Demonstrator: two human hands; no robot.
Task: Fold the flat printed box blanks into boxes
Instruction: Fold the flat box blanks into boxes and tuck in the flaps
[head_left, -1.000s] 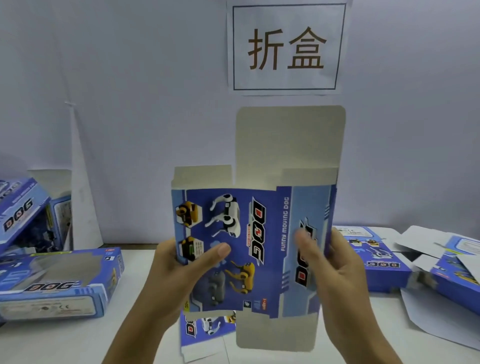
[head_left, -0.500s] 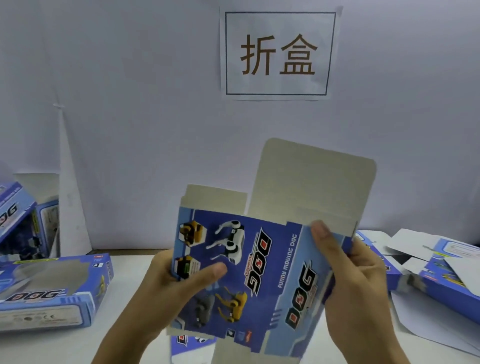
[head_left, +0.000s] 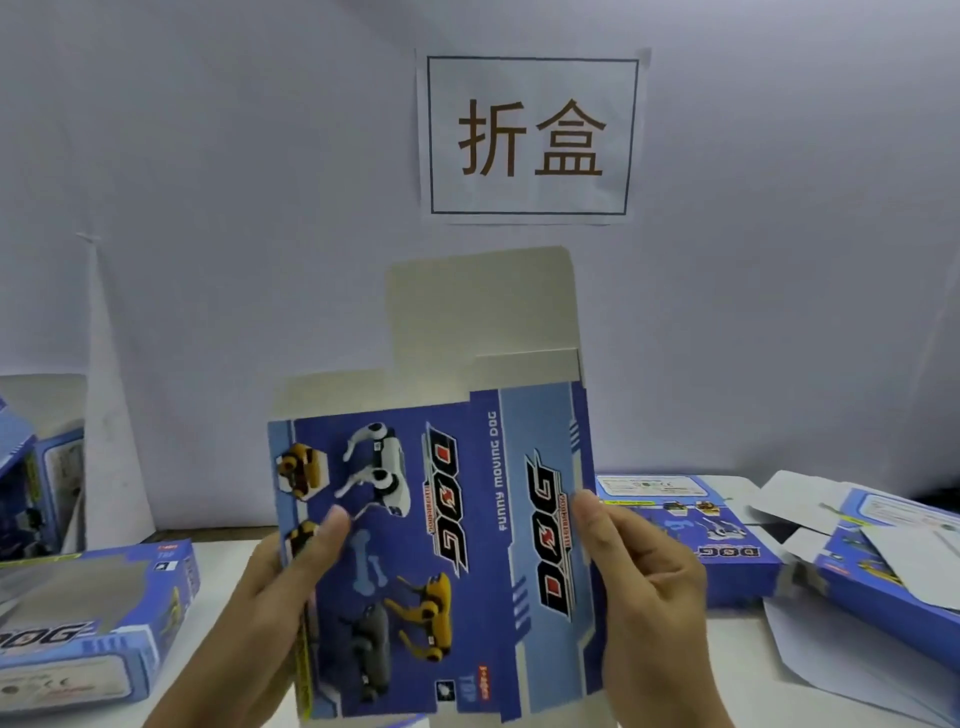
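Both hands, left hand (head_left: 280, 582) and right hand (head_left: 644, 582), pinch the box blank (head_left: 436, 545) by its edges; squeezed unevenly, it could crease off its fold lines.

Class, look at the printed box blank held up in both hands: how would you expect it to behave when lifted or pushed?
The box blank probably feels light: the left hand and right hand hold it by its edges. It seems fairly stiff, since its tall top flap stands unsupported. It would likely bend along its creases if pushed.
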